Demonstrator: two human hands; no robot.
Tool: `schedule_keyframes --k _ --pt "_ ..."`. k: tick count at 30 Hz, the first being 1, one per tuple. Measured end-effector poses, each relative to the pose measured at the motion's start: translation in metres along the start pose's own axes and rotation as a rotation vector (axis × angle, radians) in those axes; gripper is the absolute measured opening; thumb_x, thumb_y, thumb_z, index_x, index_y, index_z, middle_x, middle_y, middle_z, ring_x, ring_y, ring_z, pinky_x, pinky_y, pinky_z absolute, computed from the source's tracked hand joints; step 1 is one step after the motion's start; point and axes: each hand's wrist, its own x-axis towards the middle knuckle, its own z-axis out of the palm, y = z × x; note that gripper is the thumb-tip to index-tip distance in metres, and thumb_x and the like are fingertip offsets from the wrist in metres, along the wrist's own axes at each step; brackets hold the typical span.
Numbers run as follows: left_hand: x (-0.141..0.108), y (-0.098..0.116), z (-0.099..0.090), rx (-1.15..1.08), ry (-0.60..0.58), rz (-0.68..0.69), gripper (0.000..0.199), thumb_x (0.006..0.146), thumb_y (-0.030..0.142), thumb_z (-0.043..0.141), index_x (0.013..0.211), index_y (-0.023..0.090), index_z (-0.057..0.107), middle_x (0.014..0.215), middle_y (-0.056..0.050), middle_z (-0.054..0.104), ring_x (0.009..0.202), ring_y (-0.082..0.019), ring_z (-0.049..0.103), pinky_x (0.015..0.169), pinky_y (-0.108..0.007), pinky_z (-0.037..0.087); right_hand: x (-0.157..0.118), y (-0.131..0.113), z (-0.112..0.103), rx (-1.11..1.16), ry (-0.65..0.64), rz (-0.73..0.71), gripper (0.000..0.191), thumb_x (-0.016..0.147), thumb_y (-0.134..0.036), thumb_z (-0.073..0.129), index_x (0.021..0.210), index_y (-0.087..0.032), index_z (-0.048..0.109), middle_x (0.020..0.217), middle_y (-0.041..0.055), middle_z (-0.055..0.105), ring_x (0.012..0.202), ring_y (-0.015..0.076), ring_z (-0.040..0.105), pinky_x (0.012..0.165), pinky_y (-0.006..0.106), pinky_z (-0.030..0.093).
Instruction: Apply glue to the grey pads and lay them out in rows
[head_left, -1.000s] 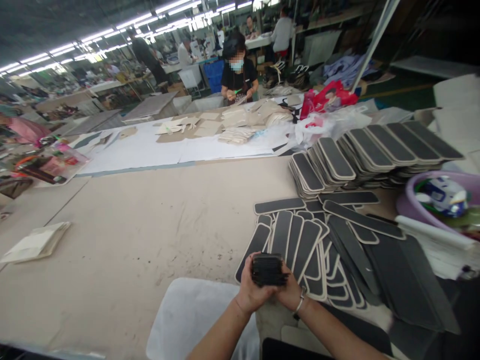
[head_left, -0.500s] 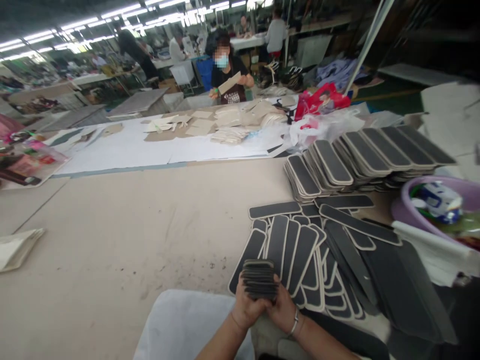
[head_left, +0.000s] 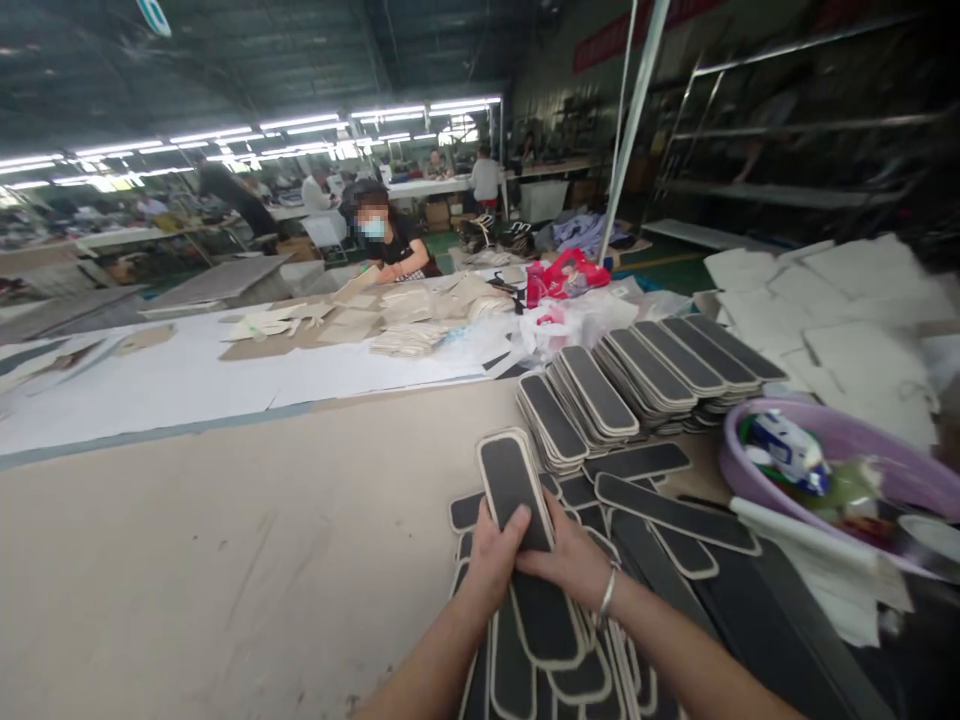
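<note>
My left hand (head_left: 493, 555) grips the left side of a stack of dark strips with pale edges (head_left: 510, 480), its thumb lying on the top strip. From the right, my right hand (head_left: 574, 555) wraps round the same stack; a bracelet circles that wrist. The stack is tilted, its dark top face showing, and lies above loose dark strips (head_left: 641, 462) spread over the table. Just beyond my hands, neat piles of similar strips (head_left: 555, 415) stand in a row.
A purple basin (head_left: 739, 455) holding packets is at the right, beside white cloth (head_left: 817, 565). Beyond the beige table (head_left: 225, 540), a masked person (head_left: 397, 250) leans over pale cut pieces (head_left: 409, 338). Red and clear plastic bags (head_left: 566, 280) lie behind the piles. A metal pole (head_left: 634, 130) rises there.
The stack, seen end-on before, now shows its long top face, and both hands have moved up and hold its sides. The view has swung right and upward. The person opposite has lowered the pale piece.
</note>
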Motion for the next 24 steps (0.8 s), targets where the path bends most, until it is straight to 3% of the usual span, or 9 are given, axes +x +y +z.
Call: schedule_keyframes --k 4,6,9,12,17,20,24 --pt "0.069 0.015 0.047 -0.168 -0.007 0.012 0.057 0.073 0.046 0.072 0.117 0.014 0.055 0.111 -0.013 0.068 0.096 -0.025 0.066 0.088 -0.037 0.053 0.041 0.003 -0.049 -0.083 0.17 0.084 0.107 0.061 -0.038 0.075 0.146 -0.006 0.018 0.114 0.0165 0.063 0.103 0.0276 0.062 0.093 0.043 0.046" --pt "0.104 0.019 0.065 -0.24 -0.053 0.025 0.056 0.072 0.046 0.073 0.116 0.015 0.058 0.107 -0.012 0.069 0.093 -0.024 0.067 0.085 -0.037 0.054 0.047 0.016 -0.066 0.018 0.226 0.107 0.105 0.058 -0.041 0.078 0.144 -0.01 0.027 0.119 0.016 0.061 0.108 0.0277 0.059 0.097 0.043 0.044" --pt "0.151 0.017 0.084 -0.306 -0.074 -0.075 0.051 0.069 0.045 0.076 0.105 0.012 0.063 0.089 -0.011 0.073 0.081 -0.023 0.07 0.077 -0.036 0.057 0.046 0.043 -0.078 0.259 0.242 0.192 0.08 0.055 -0.041 0.08 0.126 -0.017 0.052 0.107 0.0101 0.067 0.098 0.0271 0.064 0.088 0.043 0.051" --pt "0.188 0.007 0.097 -0.317 -0.024 -0.189 0.043 0.066 0.041 0.079 0.092 0.01 0.065 0.072 -0.01 0.072 0.068 -0.023 0.07 0.068 -0.035 0.059 0.052 0.065 -0.08 0.421 0.261 0.258 0.06 0.061 -0.047 0.074 0.11 -0.017 0.058 0.096 0.0075 0.069 0.083 0.0244 0.067 0.069 0.037 0.056" --pt "0.223 -0.004 0.112 -0.293 0.072 -0.264 0.034 0.069 0.036 0.078 0.085 0.009 0.066 0.064 -0.008 0.07 0.059 -0.021 0.069 0.065 -0.034 0.06 0.078 0.073 -0.086 0.582 0.31 0.249 0.059 0.059 -0.046 0.074 0.108 -0.017 0.056 0.1 0.0065 0.068 0.088 0.02 0.066 0.074 0.03 0.056" --pt "0.234 -0.003 0.116 -0.277 0.088 -0.288 0.033 0.07 0.036 0.078 0.084 0.008 0.065 0.061 -0.008 0.069 0.057 -0.021 0.068 0.064 -0.034 0.06 0.083 0.072 -0.091 0.619 0.312 0.265 0.049 0.058 -0.043 0.074 0.096 -0.017 0.059 0.096 0.0063 0.069 0.088 0.0174 0.066 0.077 0.027 0.055" --pt "0.236 0.003 0.115 -0.289 0.078 -0.305 0.035 0.07 0.035 0.078 0.087 0.008 0.066 0.062 -0.008 0.069 0.059 -0.021 0.069 0.065 -0.033 0.06 0.071 0.076 -0.091 0.527 0.302 0.363 0.034 0.066 -0.047 0.068 0.071 -0.016 0.057 0.067 0.0054 0.065 0.056 0.0132 0.062 0.051 0.024 0.053"
